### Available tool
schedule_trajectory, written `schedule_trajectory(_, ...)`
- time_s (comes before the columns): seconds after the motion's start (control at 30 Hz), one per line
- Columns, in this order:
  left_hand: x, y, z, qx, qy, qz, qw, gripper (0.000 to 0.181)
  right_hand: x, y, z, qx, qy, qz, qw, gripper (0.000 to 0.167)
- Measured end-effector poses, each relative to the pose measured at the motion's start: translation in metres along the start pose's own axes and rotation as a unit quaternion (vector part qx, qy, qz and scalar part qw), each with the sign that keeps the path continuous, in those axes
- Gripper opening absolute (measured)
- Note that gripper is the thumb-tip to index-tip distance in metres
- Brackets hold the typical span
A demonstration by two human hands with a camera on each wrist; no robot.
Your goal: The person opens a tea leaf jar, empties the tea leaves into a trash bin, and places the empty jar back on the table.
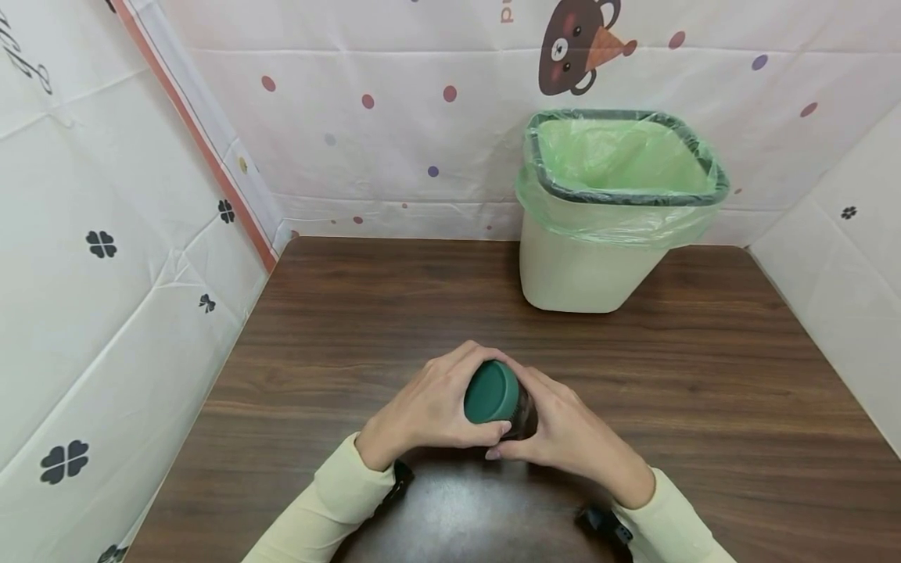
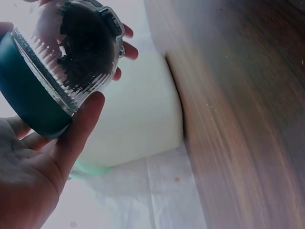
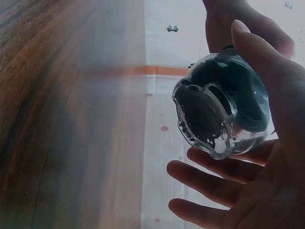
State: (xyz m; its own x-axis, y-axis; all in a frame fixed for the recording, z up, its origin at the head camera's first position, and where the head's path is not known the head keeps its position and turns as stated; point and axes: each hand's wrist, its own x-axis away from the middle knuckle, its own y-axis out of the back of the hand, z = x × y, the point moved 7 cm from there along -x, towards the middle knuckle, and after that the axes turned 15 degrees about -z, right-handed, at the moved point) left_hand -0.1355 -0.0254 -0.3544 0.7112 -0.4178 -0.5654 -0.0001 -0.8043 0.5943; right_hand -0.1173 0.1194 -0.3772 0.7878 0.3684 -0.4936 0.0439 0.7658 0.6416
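Jar (image 2: 88, 43) held tilted above the table (image 1: 352, 313).
I see the left hand (image 1: 439, 403) gripping the lid (image 1: 489, 392), the right hand (image 1: 573, 430) gripping the jar, probably so both parts stay steady.

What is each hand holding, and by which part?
Both hold the same jar: the left hand grips it by the green lid, the right hand by the clear body.

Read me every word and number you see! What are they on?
No whole word or number reads clearly.
Black curly writing, left wall sheet: cut off, unreadable.
Small letters, back wall sheet beside the bear: cut off, unclear.
Green-topped container and bin: no lettering seen.
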Motion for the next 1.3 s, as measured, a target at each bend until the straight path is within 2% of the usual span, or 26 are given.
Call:
schedule_trajectory(0.17, -0.001, -0.001, -0.003, 0.021, -0.006, -0.01, 0.9997, 0.066, -0.001, -0.001, 0.003, -0.028, -0.005, -0.003, 0.9996, 0.117)
schedule_trajectory(0.3, -0.001, -0.001, -0.006, 0.04, -0.013, -0.016, 0.999, 0.068, -0.001, -0.002, 0.004, -0.042, -0.016, -0.008, 0.999, 0.111)
schedule_trajectory(0.5, -0.002, -0.001, -0.008, 0.043, -0.019, -0.026, 0.9986, 0.07, -0.003, 0.0, 0.005, -0.026, -0.017, -0.026, 0.9992, 0.103)
schedule_trajectory(0.8, -0.003, 0.001, -0.011, 0.047, -0.028, -0.047, 0.9974, 0.072, -0.002, 0.003, 0.006, -0.021, -0.006, -0.056, 0.9982, 0.106)
schedule_trajectory(1.07, -0.003, 0.003, -0.014, 0.043, -0.062, -0.065, 0.995, 0.075, -0.001, 0.004, 0.005, -0.041, 0.009, -0.081, 0.9959, 0.108)
schedule_trajectory(1.3, -0.004, 0.007, -0.019, 0.011, -0.101, -0.103, 0.9895, 0.07, -0.001, 0.002, 0.005, -0.076, 0.003, -0.086, 0.9934, 0.098)
